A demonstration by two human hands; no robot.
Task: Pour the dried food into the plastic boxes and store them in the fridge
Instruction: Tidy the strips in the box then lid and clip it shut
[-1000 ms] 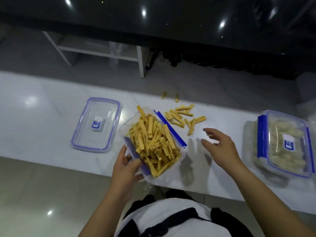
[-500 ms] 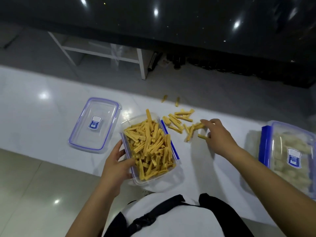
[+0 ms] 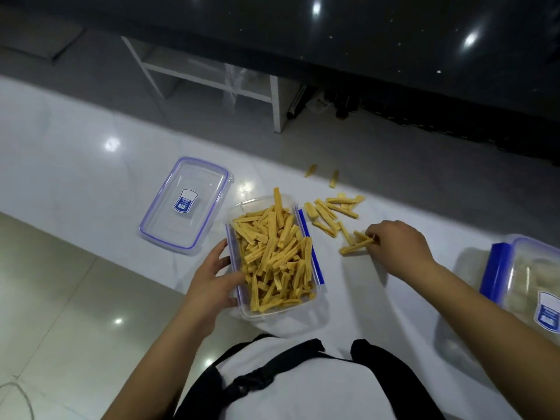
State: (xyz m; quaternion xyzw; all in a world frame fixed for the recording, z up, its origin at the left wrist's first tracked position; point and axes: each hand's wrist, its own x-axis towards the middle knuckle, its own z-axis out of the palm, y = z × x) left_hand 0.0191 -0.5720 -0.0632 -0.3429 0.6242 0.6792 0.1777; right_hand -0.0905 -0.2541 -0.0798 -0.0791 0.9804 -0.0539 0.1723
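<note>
Fingers of our right hand (image 3: pixel 400 247) are pinching a couple of the spilled sticks (image 3: pixel 356 246) off the worktop (image 3: pixel 75 165), so we're in cleanup mode: the pour is basically done and we're gathering strays. Our left hand (image 3: pixel 216 278) grips the near-left corner of the open box (image 3: pixel 274 259), which sits at the worktop's front edge, heaped with dried food. More loose pieces (image 3: pixel 331 209) lie just beyond the box's right side, two (image 3: pixel 322 174) further back. Next move, we'd guess: drop this pinch in, sweep up the rest, then fetch the lid (image 3: pixel 185 206) lying to the left. The other box (image 3: pixel 527 286) on the far right looks already lidded.
</note>
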